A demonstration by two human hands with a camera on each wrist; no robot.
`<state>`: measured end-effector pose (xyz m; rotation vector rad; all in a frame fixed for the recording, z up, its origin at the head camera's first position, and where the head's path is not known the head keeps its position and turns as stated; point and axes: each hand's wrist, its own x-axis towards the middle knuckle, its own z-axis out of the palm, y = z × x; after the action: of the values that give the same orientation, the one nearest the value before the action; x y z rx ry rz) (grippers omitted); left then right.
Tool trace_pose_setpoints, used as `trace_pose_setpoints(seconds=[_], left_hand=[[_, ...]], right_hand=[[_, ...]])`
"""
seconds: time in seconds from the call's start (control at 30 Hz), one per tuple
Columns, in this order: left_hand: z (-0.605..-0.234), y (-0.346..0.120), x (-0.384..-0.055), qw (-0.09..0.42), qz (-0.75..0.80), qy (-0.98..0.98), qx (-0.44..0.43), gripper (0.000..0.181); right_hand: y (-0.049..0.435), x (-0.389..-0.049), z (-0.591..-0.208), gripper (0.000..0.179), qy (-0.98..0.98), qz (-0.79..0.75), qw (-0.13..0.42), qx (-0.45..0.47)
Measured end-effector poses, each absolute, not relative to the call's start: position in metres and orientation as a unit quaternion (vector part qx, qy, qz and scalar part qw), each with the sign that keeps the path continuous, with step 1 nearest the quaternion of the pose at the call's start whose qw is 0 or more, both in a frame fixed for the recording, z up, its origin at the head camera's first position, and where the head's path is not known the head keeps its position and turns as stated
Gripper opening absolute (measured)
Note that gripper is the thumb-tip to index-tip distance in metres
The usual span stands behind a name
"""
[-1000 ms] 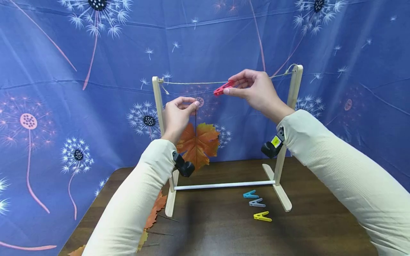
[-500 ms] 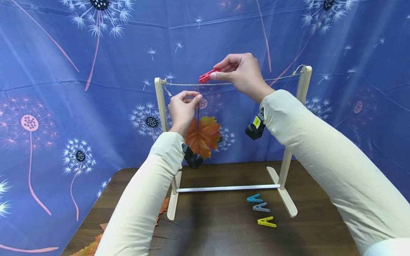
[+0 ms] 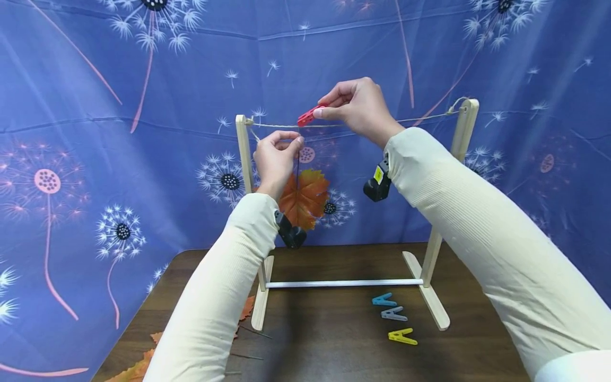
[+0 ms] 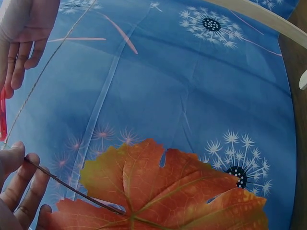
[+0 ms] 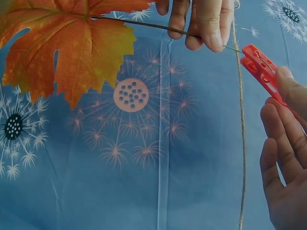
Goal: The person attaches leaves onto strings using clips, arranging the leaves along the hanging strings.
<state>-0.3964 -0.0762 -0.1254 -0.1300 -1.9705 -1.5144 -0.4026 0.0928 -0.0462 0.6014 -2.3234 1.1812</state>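
Observation:
My left hand (image 3: 277, 162) pinches the thin brown stem of an orange artificial maple leaf (image 3: 305, 199), which hangs below the fingers. The stem's tip reaches up to the twine (image 3: 272, 126) strung across a wooden frame. Above it, my right hand (image 3: 360, 109) pinches a red clothespin (image 3: 310, 115) between thumb and fingers, its nose pointing down and left at the twine. In the right wrist view the clothespin (image 5: 259, 69) has its nose right at the stem tip and twine; whether it grips them I cannot tell.
The frame has a left post (image 3: 244, 154), a right post (image 3: 464, 130) and a white crossbar (image 3: 343, 283). Blue (image 3: 384, 300), grey (image 3: 394, 314) and yellow (image 3: 403, 336) clothespins lie on the brown table (image 3: 334, 339). More leaves (image 3: 136, 369) lie at the left, partly behind my sleeve.
My right hand has brought the red clothespin left and up, then slightly down onto the twine. My left hand has raised the leaf so its stem tip meets the line.

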Motion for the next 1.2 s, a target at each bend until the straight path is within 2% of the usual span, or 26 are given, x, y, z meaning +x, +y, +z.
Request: trace_pose_setpoints(seconds=[0.6,1.2], left_hand=[[-0.125,-0.08,-0.396,0.315,-0.61,-0.723,-0.08,0.015],[-0.127,-0.086,-0.394,0.3,-0.579,-0.755,-0.068,0.017]], right_hand=[[0.087,-0.403,-0.043,0.032,-0.864,0.41,0.205,0.205],[0.08,-0.404,-0.048,0.041,-0.876,0.399,0.175,0.207]])
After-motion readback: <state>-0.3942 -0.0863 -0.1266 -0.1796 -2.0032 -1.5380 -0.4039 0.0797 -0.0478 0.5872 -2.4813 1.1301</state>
